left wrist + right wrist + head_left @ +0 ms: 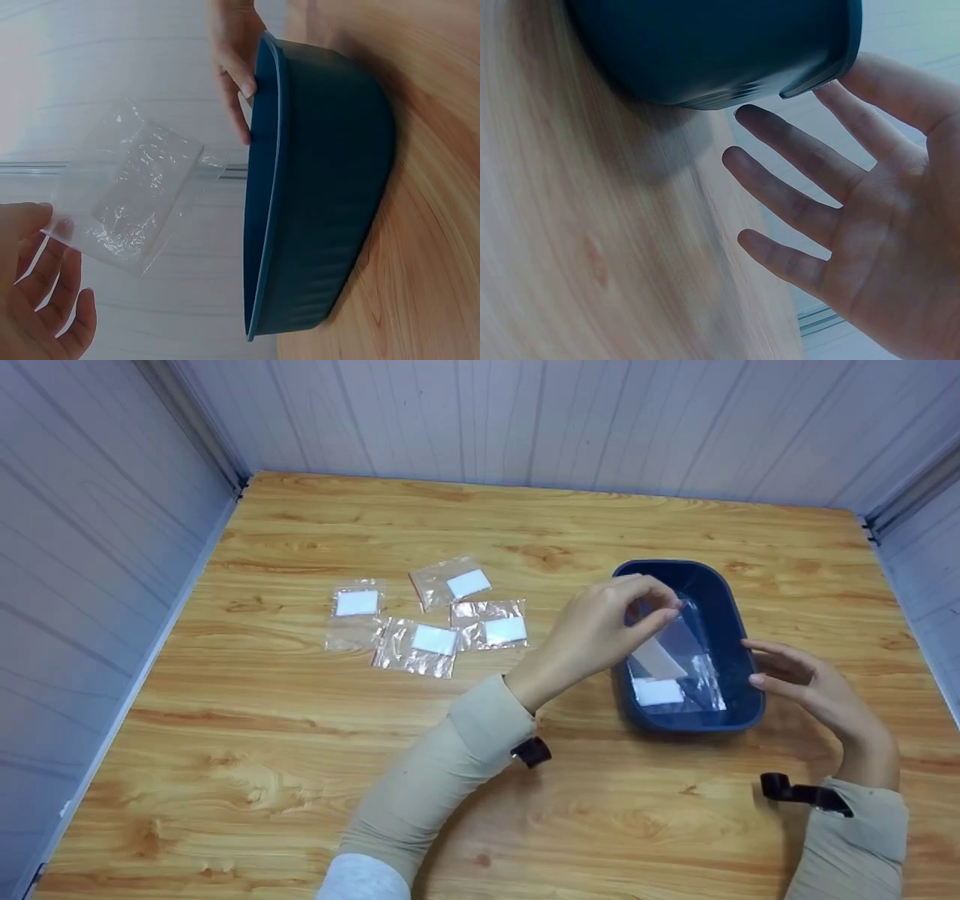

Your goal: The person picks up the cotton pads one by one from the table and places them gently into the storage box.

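Observation:
My left hand pinches a clear plastic bag by its edge, between thumb and forefinger. The bag hangs over the dark blue bin, with a pale flat piece showing through it. Inside the bin lies another clear bag with a white card, partly covered by the held one in the head view. At the bin's right rim is my right hand, thumb and forefinger touching the rim. The other fingers of that hand spread out straight beside the bin's wall.
Several clear zip bags with white cards lie left of the bin on the wooden table, among them a far left bag and a near one. Pale panel walls stand at the back and sides.

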Demonstrator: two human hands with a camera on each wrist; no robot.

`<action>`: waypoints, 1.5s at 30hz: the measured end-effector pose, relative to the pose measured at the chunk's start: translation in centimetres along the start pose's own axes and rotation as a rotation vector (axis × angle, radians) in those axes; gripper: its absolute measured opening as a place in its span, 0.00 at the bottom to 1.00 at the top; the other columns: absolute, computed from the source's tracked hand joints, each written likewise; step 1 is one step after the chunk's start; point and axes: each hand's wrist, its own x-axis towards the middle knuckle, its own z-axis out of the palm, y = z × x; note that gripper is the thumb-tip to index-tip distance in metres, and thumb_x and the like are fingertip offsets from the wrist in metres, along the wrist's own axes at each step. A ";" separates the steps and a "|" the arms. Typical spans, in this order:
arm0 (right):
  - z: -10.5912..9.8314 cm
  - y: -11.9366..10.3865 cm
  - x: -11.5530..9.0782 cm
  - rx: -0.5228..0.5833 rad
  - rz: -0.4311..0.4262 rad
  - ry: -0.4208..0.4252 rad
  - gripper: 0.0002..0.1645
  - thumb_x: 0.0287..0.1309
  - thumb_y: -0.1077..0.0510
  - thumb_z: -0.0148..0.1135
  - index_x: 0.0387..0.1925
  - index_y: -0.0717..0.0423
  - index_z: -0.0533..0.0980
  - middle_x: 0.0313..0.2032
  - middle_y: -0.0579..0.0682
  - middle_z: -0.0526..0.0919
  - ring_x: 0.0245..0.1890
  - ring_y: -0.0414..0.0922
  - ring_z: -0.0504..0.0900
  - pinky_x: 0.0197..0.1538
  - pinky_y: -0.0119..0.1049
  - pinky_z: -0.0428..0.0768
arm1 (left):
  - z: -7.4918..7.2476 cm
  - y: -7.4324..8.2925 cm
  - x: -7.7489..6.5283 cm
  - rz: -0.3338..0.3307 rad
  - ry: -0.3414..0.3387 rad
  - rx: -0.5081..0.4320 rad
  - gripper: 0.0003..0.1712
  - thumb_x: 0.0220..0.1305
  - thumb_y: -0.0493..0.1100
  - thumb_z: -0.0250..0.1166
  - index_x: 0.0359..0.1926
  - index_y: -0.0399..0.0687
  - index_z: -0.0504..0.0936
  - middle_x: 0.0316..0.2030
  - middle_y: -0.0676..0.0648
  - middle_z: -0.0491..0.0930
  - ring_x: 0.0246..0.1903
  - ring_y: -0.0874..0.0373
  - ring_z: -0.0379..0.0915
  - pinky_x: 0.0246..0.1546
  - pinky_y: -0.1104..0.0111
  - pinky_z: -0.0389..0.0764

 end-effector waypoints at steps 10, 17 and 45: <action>0.0 0.0 0.2 -0.032 0.022 0.001 0.31 0.70 0.59 0.59 0.71 0.56 0.66 0.58 0.35 0.75 0.53 0.27 0.74 0.50 0.19 0.71 | 1.3 0.0 1.0 -0.023 0.036 0.002 0.11 0.72 0.50 0.61 0.49 0.52 0.82 0.42 0.59 0.81 0.37 0.71 0.71 0.38 0.82 0.70; 0.0 0.0 0.1 -0.013 0.021 -0.005 0.31 0.70 0.60 0.58 0.71 0.56 0.65 0.57 0.34 0.75 0.54 0.27 0.74 0.50 0.19 0.72 | 2.1 0.0 1.9 -0.075 0.022 -0.015 0.11 0.72 0.51 0.60 0.48 0.55 0.82 0.41 0.62 0.80 0.35 0.71 0.70 0.37 0.82 0.69; 0.1 0.2 0.2 -0.018 0.028 -0.001 0.30 0.70 0.59 0.59 0.71 0.56 0.66 0.57 0.33 0.75 0.53 0.26 0.74 0.50 0.18 0.71 | 5.6 -3.0 2.7 -0.229 -0.053 -0.001 0.10 0.71 0.52 0.62 0.48 0.59 0.84 0.40 0.64 0.81 0.34 0.73 0.72 0.35 0.81 0.71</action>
